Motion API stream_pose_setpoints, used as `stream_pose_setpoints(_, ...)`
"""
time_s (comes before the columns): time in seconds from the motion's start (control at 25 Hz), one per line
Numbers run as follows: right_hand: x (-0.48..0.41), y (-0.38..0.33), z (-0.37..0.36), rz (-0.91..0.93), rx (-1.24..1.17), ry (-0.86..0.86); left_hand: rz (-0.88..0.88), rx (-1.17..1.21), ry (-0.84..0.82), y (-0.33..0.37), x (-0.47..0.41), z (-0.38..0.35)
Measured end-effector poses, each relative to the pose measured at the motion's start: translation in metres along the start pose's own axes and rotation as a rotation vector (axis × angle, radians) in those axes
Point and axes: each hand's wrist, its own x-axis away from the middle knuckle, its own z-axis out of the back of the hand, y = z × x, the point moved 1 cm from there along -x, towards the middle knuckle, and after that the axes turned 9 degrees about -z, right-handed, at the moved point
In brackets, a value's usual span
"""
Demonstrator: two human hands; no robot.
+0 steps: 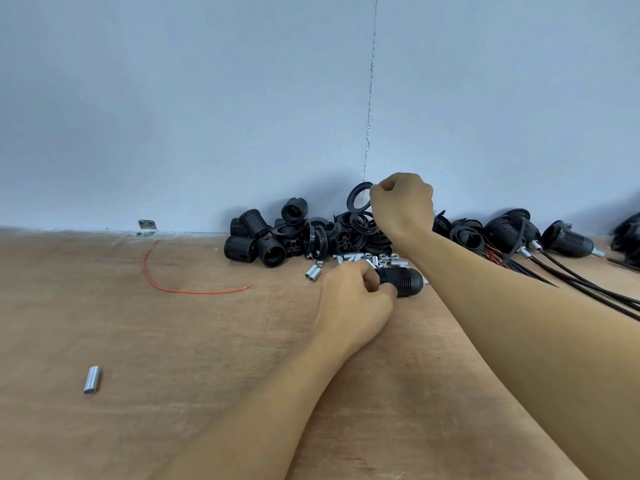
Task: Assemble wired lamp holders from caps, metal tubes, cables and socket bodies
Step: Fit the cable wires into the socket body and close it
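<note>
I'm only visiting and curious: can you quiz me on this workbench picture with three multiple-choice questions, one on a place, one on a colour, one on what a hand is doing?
1. Where does the lone metal tube lie? A) at the near left of the table B) in a hand C) against the wall
2. What colour is the loose wire? A) blue B) red C) white
3. What is the right hand doing? A) lying flat B) pinching a black ring C) pointing
Answers: 1 A, it lies alone on bare wood; 2 B, it shows as a thin red curve; 3 B, the fingers curl round the raised ring.
</note>
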Motion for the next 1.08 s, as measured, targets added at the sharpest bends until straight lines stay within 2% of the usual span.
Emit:
stream_pose_setpoints(0.12,0.004,0.007,0.014,0.034,-0.061,-0.036,0.022,0.032,0.012,-0.001,-0.001,0.001)
stream_pose_setpoints(0.24,0.014,0.023,0.031,0.046,-0.09,-0.182,0.068,0.122,0.025,0.0,0.001,0.001)
stream_pose_setpoints(0.48,0.037,0.055,0.056,0.035,-0.094,-0.426,0.155,0.412,0.169,0.003,-0.001,0.008)
stream_pose_setpoints(0.64,0.047,0.066,0.069,0.197,-0.006,-0.442,0.113,0.455,0.192,0.001,0.001,0.008)
stream_pose_setpoints(0.76,0.051,0.08,0.079,0.369,0.295,-0.52,0.166,0.549,0.328,-0.006,-0.003,0.009)
stream_pose_setpoints(0.84,0.052,0.091,0.082,0.472,0.481,-0.51,0.175,0.534,0.359,-0.009,-0.005,0.007)
stream_pose_setpoints(0.96,0.053,0.095,0.084,0.536,0.378,-0.469,0.146,0.493,0.328,-0.011,-0.004,0.006)
stream_pose_setpoints(1.08,0.054,0.094,0.084,0.55,0.243,-0.37,0.179,0.635,0.364,-0.009,-0.006,0.01)
